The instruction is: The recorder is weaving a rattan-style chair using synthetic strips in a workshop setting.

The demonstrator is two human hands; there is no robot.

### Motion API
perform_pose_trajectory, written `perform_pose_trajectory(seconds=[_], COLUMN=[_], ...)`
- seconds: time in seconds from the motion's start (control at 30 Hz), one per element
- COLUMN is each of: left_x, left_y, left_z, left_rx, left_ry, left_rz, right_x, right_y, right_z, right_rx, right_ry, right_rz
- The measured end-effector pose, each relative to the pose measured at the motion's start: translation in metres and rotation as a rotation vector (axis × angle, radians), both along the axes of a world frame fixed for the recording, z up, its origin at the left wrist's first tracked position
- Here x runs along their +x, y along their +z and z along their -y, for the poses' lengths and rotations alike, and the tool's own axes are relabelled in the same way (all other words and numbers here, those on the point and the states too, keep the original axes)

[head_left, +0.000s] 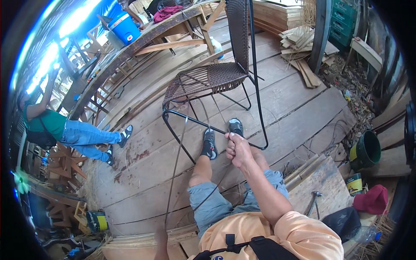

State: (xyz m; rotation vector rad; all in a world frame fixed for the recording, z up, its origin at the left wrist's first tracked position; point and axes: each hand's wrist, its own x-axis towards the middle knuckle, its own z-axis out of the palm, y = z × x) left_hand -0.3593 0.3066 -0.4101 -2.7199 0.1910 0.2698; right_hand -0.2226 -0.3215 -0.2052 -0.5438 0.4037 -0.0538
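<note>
While planks of brown wood make up the floor [147, 180], a long wooden surface [180, 16] bends across the top left. Next in size comes the chair [226, 74], which stands right in front of the person, just past the feet. It has a thin black metal frame. Its back is woven brown, and its seat is woven tight on one side and has open gaps on the other.

Another person [50, 125] in a green top and blue jeans stands at the far left. Green crates [342, 27] with pale writing are stacked at the top right. A blue cooler [124, 27] sits on the surface, with a small red and white label. On the right, a dark green bucket [371, 149] has a yellow patch on its side. Below it is a smaller tin [354, 183] with a yellow label and dark print, too small to read.

The right hand [237, 149] is curled up tight at the chair's low black bar; I cannot tell what it grips. The left hand [161, 238] is blurry at the bottom, so I cannot tell if it is pinching. A thin brown strip [174, 169] runs from the seat down to it.
</note>
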Motion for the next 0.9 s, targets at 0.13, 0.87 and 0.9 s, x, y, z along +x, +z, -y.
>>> perform_pose_trajectory(seconds=[0.13, 0.87, 0.9], left_x=[-0.049, 0.263, 0.255], left_y=[0.098, 0.079, 0.073], left_z=[0.040, 0.524, 0.515], left_rx=[0.134, -1.070, -1.112], left_ry=[0.399, 0.053, -0.044], left_rz=[-0.475, 0.012, -0.049], right_x=[0.000, -0.008, -0.006], right_y=[-0.005, -0.011, -0.012], right_z=[0.000, 0.003, 0.003], right_rx=[0.001, -0.114, -0.109], right_ry=[0.003, -0.005, 0.002], right_rz=[-0.012, -0.065, -0.059])
